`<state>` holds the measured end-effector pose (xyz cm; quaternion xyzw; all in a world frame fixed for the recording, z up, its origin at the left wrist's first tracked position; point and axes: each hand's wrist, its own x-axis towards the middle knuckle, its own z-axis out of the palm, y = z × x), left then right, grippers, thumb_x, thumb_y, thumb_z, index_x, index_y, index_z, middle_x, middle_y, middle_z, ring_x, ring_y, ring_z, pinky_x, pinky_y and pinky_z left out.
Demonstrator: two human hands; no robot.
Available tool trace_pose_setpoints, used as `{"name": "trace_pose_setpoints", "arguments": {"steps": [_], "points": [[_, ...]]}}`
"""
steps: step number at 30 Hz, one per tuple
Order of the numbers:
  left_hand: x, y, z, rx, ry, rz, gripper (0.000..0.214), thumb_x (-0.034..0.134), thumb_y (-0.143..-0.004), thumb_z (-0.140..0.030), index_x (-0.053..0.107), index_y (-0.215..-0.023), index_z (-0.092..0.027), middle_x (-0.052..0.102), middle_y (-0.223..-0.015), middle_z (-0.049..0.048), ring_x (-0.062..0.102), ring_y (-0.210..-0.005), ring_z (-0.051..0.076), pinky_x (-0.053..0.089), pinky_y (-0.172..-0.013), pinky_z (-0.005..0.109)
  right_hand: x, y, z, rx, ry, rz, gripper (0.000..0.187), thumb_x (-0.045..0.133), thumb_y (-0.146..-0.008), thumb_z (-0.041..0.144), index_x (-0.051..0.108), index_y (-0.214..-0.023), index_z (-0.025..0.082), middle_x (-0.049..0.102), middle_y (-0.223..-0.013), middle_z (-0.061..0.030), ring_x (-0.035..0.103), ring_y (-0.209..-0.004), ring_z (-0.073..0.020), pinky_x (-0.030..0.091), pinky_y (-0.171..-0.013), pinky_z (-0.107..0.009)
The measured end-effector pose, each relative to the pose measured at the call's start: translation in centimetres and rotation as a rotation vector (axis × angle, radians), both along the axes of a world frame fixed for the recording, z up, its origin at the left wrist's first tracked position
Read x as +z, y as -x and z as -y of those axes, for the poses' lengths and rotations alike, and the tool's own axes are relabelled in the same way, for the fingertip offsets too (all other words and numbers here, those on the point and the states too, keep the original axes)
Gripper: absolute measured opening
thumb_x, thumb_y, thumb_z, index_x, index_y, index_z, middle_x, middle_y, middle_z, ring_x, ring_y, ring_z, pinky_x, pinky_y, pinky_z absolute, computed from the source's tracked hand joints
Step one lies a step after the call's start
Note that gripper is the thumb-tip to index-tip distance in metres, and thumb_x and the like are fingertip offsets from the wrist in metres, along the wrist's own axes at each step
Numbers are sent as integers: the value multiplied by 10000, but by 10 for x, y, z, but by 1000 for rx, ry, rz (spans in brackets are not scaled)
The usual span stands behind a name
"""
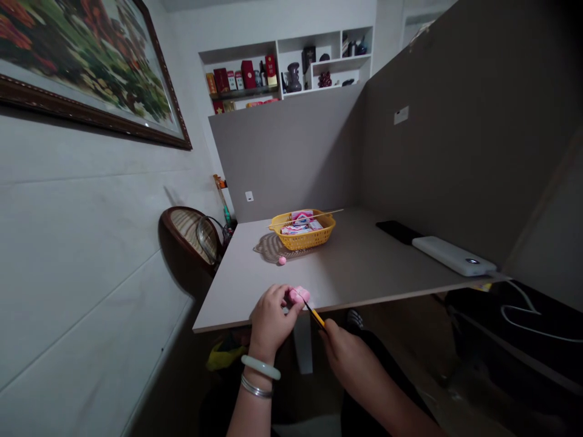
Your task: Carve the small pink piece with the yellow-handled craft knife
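My left hand (272,315) is closed on a soft-looking pink lump (299,295) near the table's front edge, its fingers and thumb against the lump's left side. My right hand (340,346) grips a thin tool with a yellow handle and dark shaft (316,315). The tool slants up to the left, and its tip meets the lump's surface; how deep it goes I cannot tell. A small pink ball (282,260) lies farther back on the table. Behind it sits a yellow plastic basket (306,242) with pink-and-white packets (298,229) inside.
A thin stick (325,213) lies across the basket's rim. On the right of the grey table (241,267) are a black flat object (397,232) and a white power bank (449,255) with a cable. Grey panels (291,164) border the back and right. A chair (184,237) stands left.
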<state>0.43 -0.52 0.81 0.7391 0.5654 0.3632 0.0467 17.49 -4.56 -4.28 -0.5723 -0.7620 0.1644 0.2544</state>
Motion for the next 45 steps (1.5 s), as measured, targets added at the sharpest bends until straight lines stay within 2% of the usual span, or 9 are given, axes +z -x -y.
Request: {"name": "trace_pose_setpoints", "arguments": {"steps": [3,9,16,21,28,34,41,45], "points": [[-1,0,0,4,9,13,234,586,-827,-382,610,-999,-226,613,-926,19,561,-756,142,454,-717,264,4,3,-4,22,-6,-1,212,283,-970,241,467,-871,206,655,-772,-50,628,-683,-169,229,-529,-250],[2,-1,0,-4,9,15,253,587,-828,-418,617,-988,-224,615,-921,21,562,-756,140,453,-713,259,-3,-3,10,-26,84,-19,218,286,-972,246,460,-848,204,656,-739,-41,639,-665,-160,235,-523,-243],[0,2,-5,16,4,19,221,569,-840,-364,616,-1006,-227,619,-930,21,565,-759,142,460,-708,260,14,6,-1,-11,10,27,216,304,-972,209,499,-884,182,682,-823,-67,653,-717,-152,232,-536,-258],[1,3,-4,-9,15,0,238,575,-835,-378,611,-1015,-227,622,-939,24,571,-757,145,463,-708,263,6,4,8,-42,36,-1,232,289,-977,217,491,-866,187,675,-776,-53,648,-677,-154,227,-525,-260],[1,1,-3,16,-2,-25,217,573,-836,-381,616,-978,-222,619,-907,25,570,-743,147,454,-699,261,13,6,-1,-7,17,35,215,297,-978,223,484,-880,183,677,-818,-69,653,-732,-162,225,-535,-259],[2,0,-1,-7,-4,-18,213,571,-841,-379,611,-980,-223,624,-922,20,574,-752,140,450,-703,253,1,0,9,-33,53,20,241,277,-981,237,479,-857,193,664,-752,-44,642,-656,-152,213,-519,-258],[2,0,-2,20,-8,-11,207,570,-839,-363,618,-982,-222,621,-918,29,579,-767,149,454,-698,258,14,6,-2,-8,16,43,210,301,-975,221,491,-890,188,685,-835,-72,655,-752,-167,235,-542,-251],[1,0,-2,0,-7,-5,219,586,-829,-358,618,-1000,-225,621,-924,24,572,-761,140,459,-709,260,5,2,5,-24,48,45,232,275,-980,222,479,-873,192,672,-775,-51,643,-675,-155,222,-523,-253]]}}
